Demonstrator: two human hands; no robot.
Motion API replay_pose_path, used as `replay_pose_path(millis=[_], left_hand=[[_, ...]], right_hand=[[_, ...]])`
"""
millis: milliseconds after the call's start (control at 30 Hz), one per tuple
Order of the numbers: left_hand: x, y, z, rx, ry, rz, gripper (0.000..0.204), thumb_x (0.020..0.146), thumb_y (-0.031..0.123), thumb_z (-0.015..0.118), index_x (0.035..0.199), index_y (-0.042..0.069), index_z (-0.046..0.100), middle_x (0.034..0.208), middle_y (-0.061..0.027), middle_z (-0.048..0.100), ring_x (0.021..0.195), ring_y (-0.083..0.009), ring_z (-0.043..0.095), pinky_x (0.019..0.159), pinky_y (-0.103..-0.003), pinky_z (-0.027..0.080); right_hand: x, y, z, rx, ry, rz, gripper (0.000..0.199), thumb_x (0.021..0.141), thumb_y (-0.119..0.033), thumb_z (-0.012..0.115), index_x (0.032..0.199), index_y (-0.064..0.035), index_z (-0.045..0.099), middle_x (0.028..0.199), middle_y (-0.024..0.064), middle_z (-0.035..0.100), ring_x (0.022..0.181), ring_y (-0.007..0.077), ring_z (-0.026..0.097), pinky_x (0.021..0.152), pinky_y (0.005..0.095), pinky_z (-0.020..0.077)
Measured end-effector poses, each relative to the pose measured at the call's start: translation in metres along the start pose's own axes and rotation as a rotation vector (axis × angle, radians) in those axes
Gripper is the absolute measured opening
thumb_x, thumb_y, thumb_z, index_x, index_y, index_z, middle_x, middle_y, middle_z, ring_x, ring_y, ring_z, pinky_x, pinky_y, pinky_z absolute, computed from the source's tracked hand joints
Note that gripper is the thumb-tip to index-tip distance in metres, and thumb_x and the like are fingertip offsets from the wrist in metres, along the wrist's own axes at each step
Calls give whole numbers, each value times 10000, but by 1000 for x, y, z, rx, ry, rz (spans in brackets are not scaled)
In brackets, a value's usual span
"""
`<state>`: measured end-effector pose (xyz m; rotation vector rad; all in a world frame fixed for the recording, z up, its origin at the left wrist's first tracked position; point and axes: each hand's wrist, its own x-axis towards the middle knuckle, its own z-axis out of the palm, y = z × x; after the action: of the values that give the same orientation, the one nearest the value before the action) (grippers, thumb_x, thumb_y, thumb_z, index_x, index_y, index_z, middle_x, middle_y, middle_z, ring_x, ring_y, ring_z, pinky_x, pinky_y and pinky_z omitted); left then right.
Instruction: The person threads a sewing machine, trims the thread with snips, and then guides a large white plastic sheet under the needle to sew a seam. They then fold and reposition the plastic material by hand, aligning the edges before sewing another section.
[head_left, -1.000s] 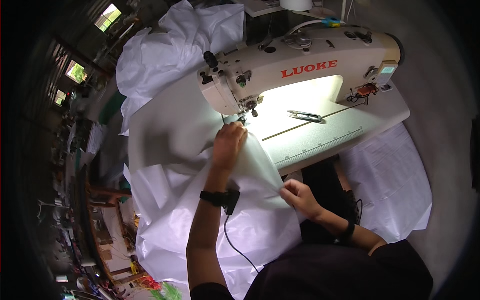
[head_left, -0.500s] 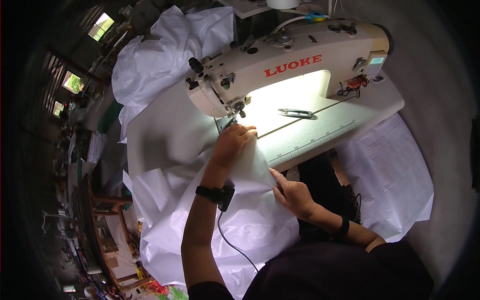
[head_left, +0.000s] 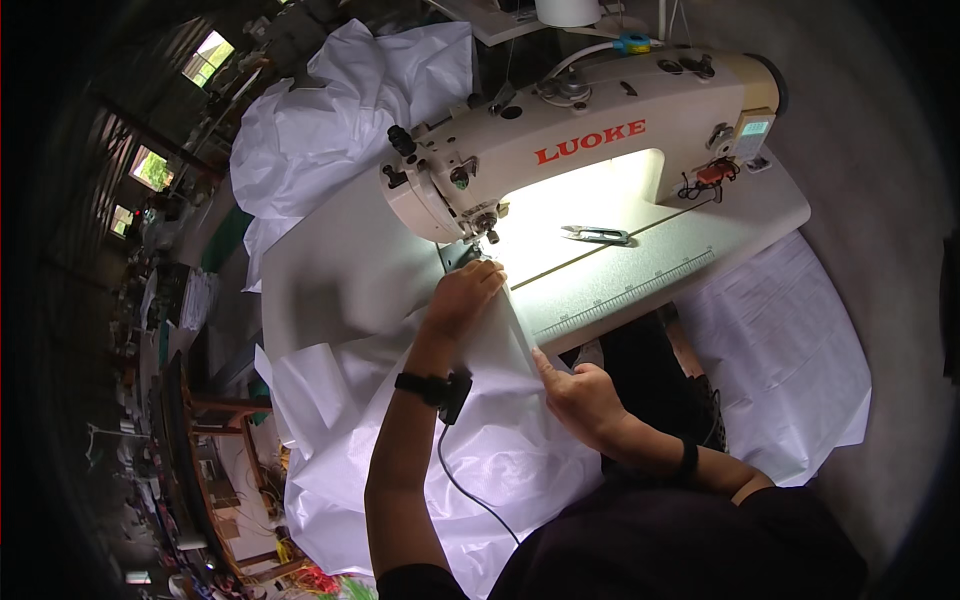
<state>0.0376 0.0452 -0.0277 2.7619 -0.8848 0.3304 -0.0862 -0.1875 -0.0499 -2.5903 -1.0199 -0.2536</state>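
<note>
A sheet of white, slightly shiny fabric (head_left: pixel 490 345) runs from the sewing machine (head_left: pixel 590 100) down over the table's near edge toward my lap. My left hand (head_left: pixel 466 298) lies on it just in front of the machine's needle area, fingers bent and together at the fabric's right edge. Lower and to the right, my right hand (head_left: pixel 588 402) pinches that same edge, its index finger stretched along it and the other fingers curled. The needle tip is hard to make out behind my left fingers.
Thread snips (head_left: pixel 597 235) rest on the lit machine bed (head_left: pixel 640 262), right of the needle. More white fabric is heaped behind the machine (head_left: pixel 350 110), and another white piece (head_left: pixel 775 350) hangs at the right. A cable (head_left: pixel 462 485) trails from my left wristband.
My left hand has drawn slightly back from the needle. My right hand has shifted a little left, and the fabric edge between the hands looks straighter. The whole view has moved slightly.
</note>
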Motion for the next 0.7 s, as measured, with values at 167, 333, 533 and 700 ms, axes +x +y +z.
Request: replay_pose_path(millis=[167,333,533,700], left_hand=[[-9,5,-1,81,134,59,194,846,71,596,1019,61,683,1083,-42,690,1022,-240,644,905,-350,522],[-9,9,1,102,86,37,220,855,71,586,1051,46,684,1095,-66,686,1055,-242,636,938,-370,508],[-10,5,1,43,38,-20,211,843,67,595,1034,63,685,1118,-66,669,1053,-249,634,904,-358,525],[-17,4,1,25,-27,-109,224,840,55,585,1038,73,688,1111,-73,669,1078,-253,631,887,-357,536]], right_hand=[[6,3,2,130,25,127,376,896,-113,552,1260,-47,618,624,48,600,540,201,631,534,345,511],[20,15,-4,530,168,209,203,972,-208,574,1073,-57,665,787,123,698,697,294,692,610,376,547],[31,16,-7,704,-14,420,254,917,-222,633,1128,-80,643,802,115,705,743,295,693,667,396,538],[36,6,5,437,55,319,346,883,-154,607,1219,-68,620,766,89,681,656,257,683,586,367,534]])
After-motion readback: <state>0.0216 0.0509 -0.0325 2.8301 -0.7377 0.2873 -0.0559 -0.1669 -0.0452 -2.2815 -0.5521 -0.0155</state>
